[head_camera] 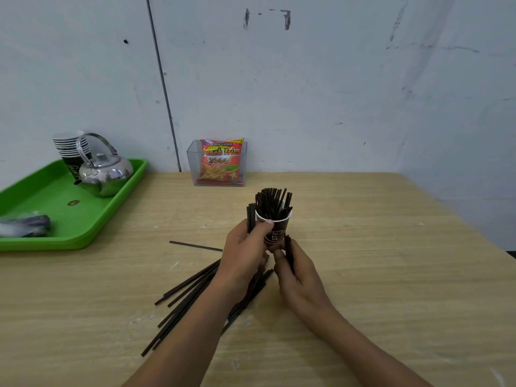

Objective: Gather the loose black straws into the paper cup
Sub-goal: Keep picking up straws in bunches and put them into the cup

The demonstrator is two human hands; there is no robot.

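Paper cup [275, 231] stands upright mid tabletop [363, 261], already packed w/ black straws [272, 201] fanning above the rim. Left hand [245, 252] wraps the cup's left side, thumb at the rim, pinning a few straws against the outside wall, prob. to steady it. Right hand [296, 270] is closed on a short bundle [289, 254] just beside the cup base. Loose pile [192, 291] lies under the forearms; 1 stray straw [195, 246] sits apart, left.
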